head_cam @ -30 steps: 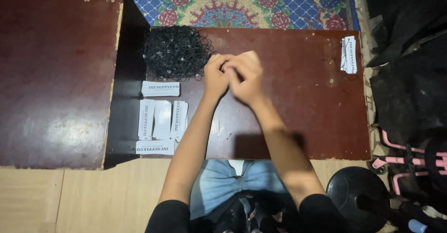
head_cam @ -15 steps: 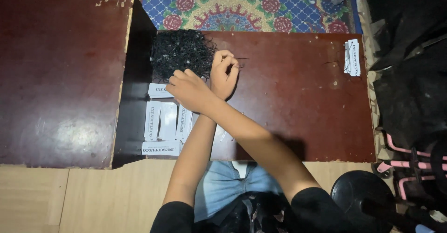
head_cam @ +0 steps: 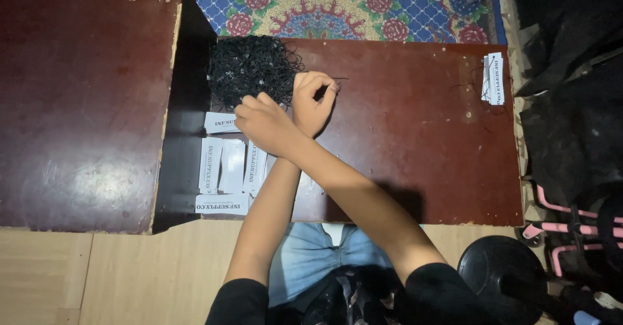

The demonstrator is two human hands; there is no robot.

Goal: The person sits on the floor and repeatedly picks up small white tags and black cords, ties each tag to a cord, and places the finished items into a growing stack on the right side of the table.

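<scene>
Dark red-brown wood fills the view: a low table (head_cam: 422, 137) straight ahead, glossy and a little scuffed, and a taller one (head_cam: 78, 98) beside it with chipped pale edges. Beyond lies a flowered rug (head_cam: 350, 7) in blue and red.

A second ago both hands were bunched together in front of the pile; now the arms are crossed. The right hand (head_cam: 266, 125) has swung over the left forearm and sits at the near edge of the black pile (head_cam: 250, 68), fingers curled down among the loops as if pinching some up, though I cannot see whether it has caught anything. The left hand (head_cam: 315, 98) has barely moved; it is loosely curled, thumb and forefinger meeting in a ring, and what it pinches is too fine to make out. So the work has gone from handling something between the hands to reaching back into the heap.

That pile is a springy tangle of thin black loops, matte and wiry, lying at the table's far left corner. Just below it lie white paper strips (head_cam: 224, 166), flat and narrow with dark print, several side by side and one crosswise beneath. A few more strips (head_cam: 493, 78) are stacked well apart at the far right edge. A round black stool (head_cam: 503, 279) stands by the person's knee.
</scene>
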